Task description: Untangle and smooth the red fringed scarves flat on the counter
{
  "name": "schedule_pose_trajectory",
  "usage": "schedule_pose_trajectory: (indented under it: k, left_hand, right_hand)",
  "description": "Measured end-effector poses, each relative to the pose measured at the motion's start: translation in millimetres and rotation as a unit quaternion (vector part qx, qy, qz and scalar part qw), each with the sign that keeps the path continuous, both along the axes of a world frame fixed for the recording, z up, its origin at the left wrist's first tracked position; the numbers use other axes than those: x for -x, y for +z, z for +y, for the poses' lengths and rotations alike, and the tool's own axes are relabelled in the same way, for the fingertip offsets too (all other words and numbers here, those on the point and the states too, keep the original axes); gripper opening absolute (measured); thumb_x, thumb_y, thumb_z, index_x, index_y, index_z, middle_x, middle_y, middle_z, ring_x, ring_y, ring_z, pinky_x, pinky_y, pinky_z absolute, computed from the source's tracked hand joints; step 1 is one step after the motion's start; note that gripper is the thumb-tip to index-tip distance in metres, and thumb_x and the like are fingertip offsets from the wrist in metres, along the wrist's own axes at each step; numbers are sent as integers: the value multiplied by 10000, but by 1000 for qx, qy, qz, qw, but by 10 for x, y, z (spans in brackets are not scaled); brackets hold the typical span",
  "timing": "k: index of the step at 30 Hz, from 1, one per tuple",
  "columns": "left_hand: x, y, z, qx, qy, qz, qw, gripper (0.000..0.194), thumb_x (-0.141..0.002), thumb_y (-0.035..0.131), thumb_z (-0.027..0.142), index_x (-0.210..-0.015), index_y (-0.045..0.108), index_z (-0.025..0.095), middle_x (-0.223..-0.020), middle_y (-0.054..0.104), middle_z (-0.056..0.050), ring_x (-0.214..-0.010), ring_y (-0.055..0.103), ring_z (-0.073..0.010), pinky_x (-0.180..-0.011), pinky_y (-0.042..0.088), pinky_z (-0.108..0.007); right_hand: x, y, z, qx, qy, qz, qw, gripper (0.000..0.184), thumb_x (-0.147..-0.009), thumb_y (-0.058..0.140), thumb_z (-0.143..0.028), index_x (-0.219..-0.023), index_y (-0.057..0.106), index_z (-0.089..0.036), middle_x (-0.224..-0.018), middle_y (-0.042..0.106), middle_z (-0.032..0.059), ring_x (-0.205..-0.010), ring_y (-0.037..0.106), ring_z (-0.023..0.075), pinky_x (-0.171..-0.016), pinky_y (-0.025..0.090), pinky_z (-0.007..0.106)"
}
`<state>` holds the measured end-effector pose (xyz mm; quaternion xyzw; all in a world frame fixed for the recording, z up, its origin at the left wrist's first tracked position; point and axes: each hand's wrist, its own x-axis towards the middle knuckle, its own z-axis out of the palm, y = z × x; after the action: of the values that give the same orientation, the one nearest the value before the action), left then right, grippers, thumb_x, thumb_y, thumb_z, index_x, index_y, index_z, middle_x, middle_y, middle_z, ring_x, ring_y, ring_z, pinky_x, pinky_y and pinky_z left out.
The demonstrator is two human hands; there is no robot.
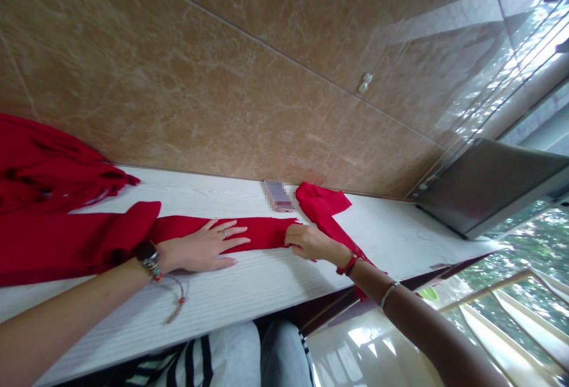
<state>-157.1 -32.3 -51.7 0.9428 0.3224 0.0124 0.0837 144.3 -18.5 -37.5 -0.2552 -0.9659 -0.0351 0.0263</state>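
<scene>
A long strip of red cloth [262,234], perhaps a scarf, lies along the white tabletop [213,299]. My left hand [202,248] rests flat on it with the fingers spread. At the strip's right end, my right hand [311,241] has its fingers closed on the cloth's edge. Just beyond that hand, another red cloth piece [322,203] lies crumpled and trails beneath my right wrist toward the front edge. Wider red fabric [57,242] spreads out to the left, partly folded over near my left wrist.
A heap of red fringed fabric [48,168] sits at the far left against the tiled wall [222,79]. A phone [279,195], partly blurred, lies by the wall. A dark grey panel [489,185] stands at the table's right end. A pale chair [502,316] is at lower right.
</scene>
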Motion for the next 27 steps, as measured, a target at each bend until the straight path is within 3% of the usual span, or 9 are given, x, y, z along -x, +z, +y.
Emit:
schedule_pose_trajectory:
  k: [4, 7, 10, 12, 14, 17, 21, 24, 27]
  left_hand:
    - [8, -12, 2, 1, -2, -11, 1000, 502, -869, 374, 501, -1339, 314, 334, -1438, 265, -35, -1330, 143, -264, -1045, 86, -498]
    - [6, -21, 8, 3, -1, -9, 1000, 502, -870, 374, 496, -1342, 301, 343, -1443, 252, -31, -1332, 133, -262, -1043, 79, -505]
    - [1, -19, 7, 8, -1, -3, 1000, 508, -873, 367, 497, -1349, 288, 339, -1445, 246, -36, -1334, 126, -262, -1040, 76, -509]
    - [-1, -19, 5, 6, 1, -6, 1000, 508, -873, 370, 495, -1348, 294, 332, -1444, 247, -40, -1332, 133, -262, -1041, 75, -508]
    - [0, -23, 5, 2, 5, -8, 1000, 507, -873, 376, 486, -1348, 296, 328, -1446, 242, -41, -1331, 138, -259, -1042, 71, -506]
    - [6, -31, 4, 0, 7, -2, 1000, 511, -874, 373, 483, -1354, 278, 334, -1453, 222, -38, -1333, 127, -258, -1042, 68, -503]
    - [14, -28, -2, 3, 2, 3, 1000, 523, -870, 364, 502, -1359, 256, 352, -1458, 206, -32, -1333, 125, -271, -1036, 69, -520]
    - [13, -19, -3, 4, 4, 3, 1000, 520, -869, 364, 505, -1356, 260, 357, -1460, 199, -29, -1333, 120, -276, -1034, 72, -528]
    - [8, -12, -3, 6, 5, 1, 1000, 516, -869, 366, 502, -1354, 264, 360, -1459, 202, -26, -1334, 116, -276, -1035, 77, -528]
  right_hand:
    - [-479, 69, 93, -2, -52, -53, 997, 197, -680, 429, -41, -727, 577, -162, -767, 589, 56, -768, 534, 161, -720, 432, 278]
    - [-652, 218, 60, -9, -105, -29, 994, 187, -689, 428, -41, -702, 573, -159, -739, 580, 57, -728, 535, 157, -678, 440, 276]
    - [-474, 289, -22, -25, -112, 64, 991, 155, -766, 461, -125, -858, 581, -157, -864, 598, 84, -866, 543, 185, -768, 450, 319]
    - [-229, 238, -56, -40, -101, 102, 989, 313, -794, 518, -258, -1087, 520, -150, -1084, 562, 130, -1046, 493, 225, -879, 417, 384]
    - [3, 116, -51, -69, -100, 81, 989, 550, -789, 546, -382, -1253, 401, -123, -1260, 454, 176, -1198, 376, 277, -958, 351, 451]
    - [127, -97, 23, -105, -97, 17, 990, 555, -848, 470, -385, -1308, 349, -100, -1320, 404, 192, -1252, 311, 296, -996, 299, 490]
    - [-212, -200, 162, -131, -103, -40, 985, 445, -880, 416, -273, -1276, 403, -72, -1280, 452, 204, -1217, 375, 291, -989, 323, 488]
    - [-554, -84, 213, -116, -110, -77, 984, 411, -854, 446, -197, -1252, 441, -95, -1258, 484, 182, -1221, 371, 294, -988, 318, 510]
    - [-631, 89, 209, -76, -119, -51, 989, 482, -818, 517, -242, -1269, 424, -103, -1295, 445, 184, -1250, 330, 290, -1006, 307, 493]
